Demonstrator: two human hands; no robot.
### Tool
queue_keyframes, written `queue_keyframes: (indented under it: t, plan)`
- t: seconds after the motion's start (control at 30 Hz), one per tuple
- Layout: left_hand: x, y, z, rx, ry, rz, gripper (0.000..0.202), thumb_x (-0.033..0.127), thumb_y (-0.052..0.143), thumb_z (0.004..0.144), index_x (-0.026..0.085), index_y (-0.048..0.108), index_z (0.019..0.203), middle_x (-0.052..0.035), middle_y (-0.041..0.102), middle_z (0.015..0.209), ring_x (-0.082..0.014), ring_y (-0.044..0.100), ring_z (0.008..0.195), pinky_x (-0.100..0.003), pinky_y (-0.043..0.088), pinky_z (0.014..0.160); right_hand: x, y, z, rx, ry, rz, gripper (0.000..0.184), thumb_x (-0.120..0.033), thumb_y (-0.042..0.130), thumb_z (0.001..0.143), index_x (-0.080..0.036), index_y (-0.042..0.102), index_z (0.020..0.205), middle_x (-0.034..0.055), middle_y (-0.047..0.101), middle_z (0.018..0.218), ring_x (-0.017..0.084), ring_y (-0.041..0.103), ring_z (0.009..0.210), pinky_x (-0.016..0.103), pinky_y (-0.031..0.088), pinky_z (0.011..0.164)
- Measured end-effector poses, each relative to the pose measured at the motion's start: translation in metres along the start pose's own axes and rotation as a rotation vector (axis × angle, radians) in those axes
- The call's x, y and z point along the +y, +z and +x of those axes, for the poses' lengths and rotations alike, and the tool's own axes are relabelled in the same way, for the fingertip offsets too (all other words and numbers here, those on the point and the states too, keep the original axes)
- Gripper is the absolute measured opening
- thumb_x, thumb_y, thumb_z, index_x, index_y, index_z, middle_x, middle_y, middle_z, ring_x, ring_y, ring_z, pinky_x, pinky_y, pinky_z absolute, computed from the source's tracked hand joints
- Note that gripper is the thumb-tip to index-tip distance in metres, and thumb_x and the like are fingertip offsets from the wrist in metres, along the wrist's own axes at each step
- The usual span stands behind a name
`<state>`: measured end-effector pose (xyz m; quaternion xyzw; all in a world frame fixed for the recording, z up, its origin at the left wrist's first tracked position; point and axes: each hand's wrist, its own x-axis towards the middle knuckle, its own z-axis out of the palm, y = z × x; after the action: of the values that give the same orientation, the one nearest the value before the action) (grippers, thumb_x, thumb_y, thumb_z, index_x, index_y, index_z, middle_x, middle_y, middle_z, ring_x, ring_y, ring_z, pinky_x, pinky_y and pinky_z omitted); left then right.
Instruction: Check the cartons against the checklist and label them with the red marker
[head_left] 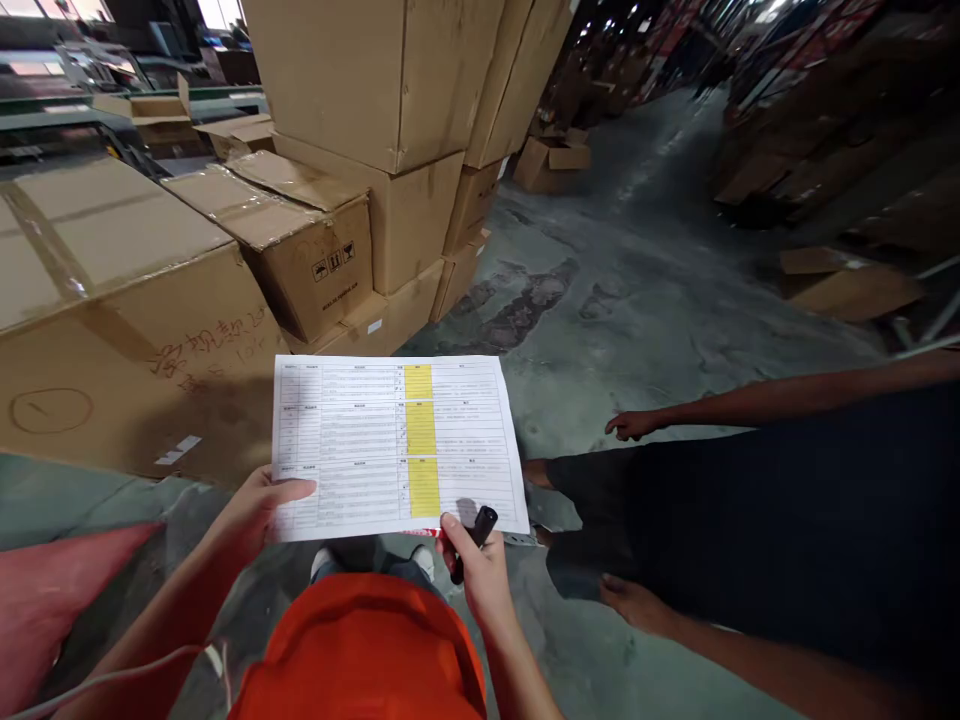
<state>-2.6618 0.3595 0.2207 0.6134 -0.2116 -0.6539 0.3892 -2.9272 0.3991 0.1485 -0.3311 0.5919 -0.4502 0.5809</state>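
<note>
I hold a printed sheet [375, 440] with table rows and yellow highlighted cells flat in front of me. My left hand [259, 505] grips its lower left corner, thumb lying on top of the paper. My right hand [474, 570] pinches the lower right edge and also holds a black marker [472, 540] between its fingers. An orange garment [360, 650] shows below the sheet.
Stacked cardboard boxes [375, 130] rise ahead and a large taped box [112, 300] with red writing stands at left. Another person in dark clothing stands at right, one hand [634, 425] reaching out. A worn concrete aisle [637, 280] runs ahead between racks.
</note>
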Motion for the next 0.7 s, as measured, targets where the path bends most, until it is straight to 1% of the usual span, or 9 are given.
queue_keyframes:
  t: [0.1,0.23,0.3,0.37,0.43,0.53,0.6,0.7]
  plan:
    - [0.000,0.001,0.006,-0.004,0.000,-0.010,0.038,0.026,0.086,0.048,0.013,0.078,0.083,-0.0136,0.078,0.085,-0.0334,0.073,0.080,-0.038,0.058,0.070,-0.004,0.000,0.002,0.023,0.004,-0.010,0.061,-0.072,0.073,0.063,-0.014,0.057,0.049,0.0029,0.050,0.045,0.007,0.038,0.040,0.021,0.027,0.041]
    - [-0.003,0.003,0.014,0.042,0.055,0.013,0.039,0.025,0.087,0.050,0.012,0.079,0.086,-0.0140,0.078,0.090,-0.0357,0.072,0.088,-0.041,0.057,0.077,-0.002,0.000,0.008,0.042,0.020,-0.025,0.064,-0.075,0.073,0.059,-0.014,0.057,0.049,0.0040,0.051,0.045,0.008,0.037,0.039,0.022,0.026,0.040]
    - [-0.004,0.005,0.017,0.064,0.096,0.028,0.041,0.028,0.088,0.050,0.012,0.079,0.087,-0.0141,0.078,0.092,-0.0367,0.072,0.091,-0.041,0.056,0.078,0.000,-0.001,0.011,0.044,0.013,-0.029,0.062,-0.074,0.071,0.062,-0.014,0.058,0.051,0.0041,0.051,0.046,0.008,0.037,0.040,0.023,0.026,0.041]
    - [-0.004,0.008,0.019,0.080,0.137,0.043,0.043,0.031,0.089,0.051,0.011,0.079,0.088,-0.0144,0.078,0.093,-0.0370,0.071,0.092,-0.041,0.056,0.079,0.001,-0.002,0.015,0.043,0.003,-0.038,0.062,-0.073,0.069,0.067,-0.014,0.058,0.051,0.0031,0.048,0.045,0.008,0.036,0.040,0.023,0.025,0.041]
    - [-0.003,0.011,0.020,0.094,0.164,0.060,0.045,0.033,0.089,0.051,0.010,0.079,0.089,-0.0145,0.078,0.092,-0.0366,0.071,0.091,-0.041,0.055,0.079,0.000,-0.003,0.018,0.033,0.003,-0.049,0.062,-0.073,0.068,0.067,-0.014,0.057,0.051,0.0022,0.047,0.045,0.007,0.035,0.039,0.022,0.024,0.040]
    - [0.001,0.013,0.021,0.100,0.175,0.083,0.044,0.035,0.089,0.052,0.009,0.079,0.086,-0.0140,0.078,0.088,-0.0346,0.071,0.086,-0.039,0.056,0.076,-0.009,-0.007,0.017,0.009,-0.011,-0.071,0.059,-0.070,0.074,0.062,-0.013,0.064,0.066,0.0006,0.050,0.048,0.007,0.035,0.039,0.021,0.024,0.039]
    - [0.004,0.013,0.022,0.106,0.179,0.094,0.042,0.036,0.089,0.052,0.009,0.079,0.083,-0.0129,0.078,0.084,-0.0327,0.071,0.082,-0.037,0.056,0.071,-0.017,-0.014,0.010,-0.001,-0.069,-0.117,0.054,-0.065,0.076,0.064,-0.012,0.070,0.077,0.0017,0.055,0.053,0.008,0.040,0.041,0.021,0.029,0.039]
    - [0.006,0.012,0.024,0.155,0.203,0.127,0.038,0.035,0.089,0.051,0.010,0.079,0.078,-0.0099,0.077,0.077,-0.0288,0.070,0.075,-0.032,0.054,0.065,-0.028,-0.027,-0.006,0.036,-0.229,-0.185,0.041,-0.054,0.072,0.074,-0.014,0.072,0.080,0.0064,0.065,0.065,0.013,0.054,0.050,0.022,0.042,0.044]
